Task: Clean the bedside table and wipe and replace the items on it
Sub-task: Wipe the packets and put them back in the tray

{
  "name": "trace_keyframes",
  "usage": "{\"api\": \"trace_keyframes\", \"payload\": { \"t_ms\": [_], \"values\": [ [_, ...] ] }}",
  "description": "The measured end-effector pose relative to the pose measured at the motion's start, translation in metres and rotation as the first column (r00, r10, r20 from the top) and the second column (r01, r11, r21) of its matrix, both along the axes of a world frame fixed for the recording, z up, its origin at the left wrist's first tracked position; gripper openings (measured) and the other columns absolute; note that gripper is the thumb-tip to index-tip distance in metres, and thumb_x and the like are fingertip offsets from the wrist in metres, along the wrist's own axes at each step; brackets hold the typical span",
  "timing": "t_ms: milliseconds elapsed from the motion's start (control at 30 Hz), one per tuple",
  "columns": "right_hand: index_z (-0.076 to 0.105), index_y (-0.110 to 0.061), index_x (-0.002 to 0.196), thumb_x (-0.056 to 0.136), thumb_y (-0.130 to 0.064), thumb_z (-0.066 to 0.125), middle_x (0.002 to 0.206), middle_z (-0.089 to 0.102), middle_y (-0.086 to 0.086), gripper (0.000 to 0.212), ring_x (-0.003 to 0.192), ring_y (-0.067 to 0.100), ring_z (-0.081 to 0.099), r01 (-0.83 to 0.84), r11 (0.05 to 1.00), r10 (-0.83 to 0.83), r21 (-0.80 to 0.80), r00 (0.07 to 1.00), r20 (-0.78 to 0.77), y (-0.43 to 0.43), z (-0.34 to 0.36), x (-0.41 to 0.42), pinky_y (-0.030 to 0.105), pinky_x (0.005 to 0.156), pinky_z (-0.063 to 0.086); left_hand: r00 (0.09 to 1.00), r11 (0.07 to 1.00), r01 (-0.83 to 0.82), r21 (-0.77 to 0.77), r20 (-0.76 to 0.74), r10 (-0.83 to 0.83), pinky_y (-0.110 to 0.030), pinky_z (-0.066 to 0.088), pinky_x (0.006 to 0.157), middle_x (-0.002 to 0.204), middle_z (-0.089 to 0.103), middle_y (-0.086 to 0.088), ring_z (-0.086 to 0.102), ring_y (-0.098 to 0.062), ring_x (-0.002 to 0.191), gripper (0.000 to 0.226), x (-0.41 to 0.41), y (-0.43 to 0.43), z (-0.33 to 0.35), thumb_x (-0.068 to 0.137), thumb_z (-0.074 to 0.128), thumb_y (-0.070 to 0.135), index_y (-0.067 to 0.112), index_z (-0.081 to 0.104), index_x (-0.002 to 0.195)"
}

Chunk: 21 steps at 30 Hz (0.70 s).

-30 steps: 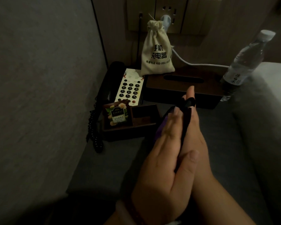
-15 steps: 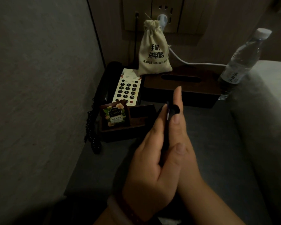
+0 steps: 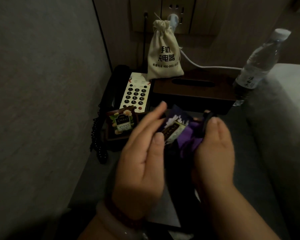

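A dark purple tea packet (image 3: 173,129) and crumpled purple cloth (image 3: 190,137) sit just before the brown tissue box (image 3: 189,90), above the grey bedside table (image 3: 97,174).

Two tea sachets (image 3: 122,122) (image 3: 173,129), one water bottle (image 3: 260,66), one cloth pouch (image 3: 164,54), one telephone (image 3: 135,94), one tissue box (image 3: 192,92).
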State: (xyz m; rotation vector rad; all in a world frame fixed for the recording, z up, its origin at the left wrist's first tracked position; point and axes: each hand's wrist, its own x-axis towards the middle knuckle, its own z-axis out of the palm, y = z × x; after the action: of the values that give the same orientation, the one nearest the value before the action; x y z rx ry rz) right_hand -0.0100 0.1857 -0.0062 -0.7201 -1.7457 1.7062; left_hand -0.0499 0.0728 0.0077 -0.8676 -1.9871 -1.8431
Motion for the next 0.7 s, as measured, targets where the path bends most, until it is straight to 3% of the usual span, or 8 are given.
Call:
{"api": "trace_keyframes", "payload": {
  "t_ms": [33, 100, 167, 333, 433, 500, 600, 700],
  "values": [
    [0.053, -0.035, 0.104, 0.102, -0.030, 0.036, 0.076, 0.061, -0.032, 0.018, 0.074, -0.028, 0.051, 0.021, 0.999, -0.023, -0.030, 0.998, -0.064, 0.009, 0.013, -0.022, -0.003, 0.071, 0.038, 1.000, 0.999, -0.006, -0.045, -0.013, 0.005, -0.015, 0.035, 0.103, 0.142, 0.046, 0.012, 0.042, -0.002, 0.131, 0.037, -0.005, -0.005, 0.000, 0.099, 0.035, 0.021, 0.040, 0.049, 0.127],
    [0.054, -0.045, 0.109, 0.099, -0.038, 0.036, 0.101, 0.065, -0.028, 0.022, 0.096, -0.011, 0.059, 0.060, 0.997, -0.052, 0.056, 0.991, -0.127, 0.014, 0.022, -0.029, 0.020, 0.089, 0.048, 0.999, 0.988, -0.023, -0.153, -0.048, 0.016, -0.018, 0.033, 0.106, 0.147, 0.040, -0.001, 0.037, -0.007, 0.136, 0.033, -0.015, -0.013, 0.000, 0.099, 0.035, 0.017, 0.030, 0.048, 0.126],
    [0.053, -0.048, 0.115, 0.097, -0.036, 0.037, 0.115, 0.063, -0.019, 0.027, 0.107, -0.001, 0.059, 0.002, 0.982, 0.035, 0.191, 0.981, -0.192, 0.002, 0.023, -0.021, 0.031, 0.092, 0.049, 0.995, 0.969, -0.058, -0.239, -0.092, 0.037, -0.023, 0.029, 0.110, 0.149, 0.035, -0.004, 0.032, -0.012, 0.139, 0.027, -0.017, -0.015, -0.003, 0.098, 0.035, 0.020, 0.024, 0.053, 0.118],
    [0.057, -0.031, 0.120, 0.096, -0.034, 0.043, 0.117, 0.064, -0.009, 0.028, 0.107, 0.008, 0.062, -0.293, 0.950, 0.311, 0.104, 0.906, -0.287, -0.009, 0.020, -0.017, 0.025, 0.087, 0.052, 0.985, 0.977, -0.146, -0.155, -0.111, 0.130, -0.031, 0.031, 0.111, 0.147, 0.034, -0.004, 0.033, -0.013, 0.138, 0.021, -0.020, -0.013, -0.002, 0.096, 0.040, 0.019, 0.026, 0.056, 0.106],
    [0.055, -0.021, 0.124, 0.088, -0.029, 0.049, 0.118, 0.063, -0.004, 0.037, 0.109, 0.005, 0.060, -0.401, 0.896, 0.443, 0.189, 0.838, -0.319, -0.019, 0.021, -0.011, 0.015, 0.084, 0.048, 0.975, 0.975, -0.220, -0.032, -0.049, 0.218, -0.025, 0.038, 0.104, 0.143, 0.041, -0.002, 0.043, -0.010, 0.131, 0.023, -0.022, -0.014, 0.002, 0.095, 0.043, 0.022, 0.033, 0.055, 0.111],
    [0.057, -0.025, 0.120, 0.085, -0.024, 0.055, 0.118, 0.061, -0.008, 0.035, 0.111, 0.003, 0.058, -0.399, 0.866, 0.483, 0.300, 0.823, -0.299, -0.028, 0.019, -0.010, 0.011, 0.086, 0.044, 0.983, 0.981, -0.178, 0.077, 0.053, 0.174, -0.028, 0.041, 0.102, 0.140, 0.045, 0.000, 0.048, -0.012, 0.127, 0.034, -0.020, -0.011, 0.007, 0.092, 0.048, 0.022, 0.038, 0.052, 0.121],
    [0.054, -0.021, 0.124, 0.089, -0.027, 0.056, 0.122, 0.058, -0.005, 0.036, 0.114, 0.008, 0.055, -0.348, 0.841, 0.484, 0.414, 0.826, -0.288, -0.037, 0.015, -0.011, 0.014, 0.091, 0.041, 0.977, 0.960, -0.138, 0.242, 0.193, 0.091, -0.037, 0.040, 0.107, 0.140, 0.045, 0.002, 0.046, -0.014, 0.130, 0.062, -0.015, -0.005, 0.012, 0.086, 0.054, 0.022, 0.043, 0.026, 0.136],
    [0.050, -0.015, 0.128, 0.095, -0.034, 0.047, 0.126, 0.054, -0.008, 0.038, 0.119, 0.006, 0.051, -0.317, 0.815, 0.493, 0.486, 0.820, -0.290, -0.039, 0.015, -0.011, 0.013, 0.095, 0.038, 0.966, 0.949, -0.184, 0.258, 0.228, 0.125, -0.035, 0.040, 0.107, 0.138, 0.048, 0.002, 0.046, -0.013, 0.129, 0.052, -0.017, -0.007, 0.012, 0.084, 0.056, 0.028, 0.036, 0.037, 0.132]
  ]
}}
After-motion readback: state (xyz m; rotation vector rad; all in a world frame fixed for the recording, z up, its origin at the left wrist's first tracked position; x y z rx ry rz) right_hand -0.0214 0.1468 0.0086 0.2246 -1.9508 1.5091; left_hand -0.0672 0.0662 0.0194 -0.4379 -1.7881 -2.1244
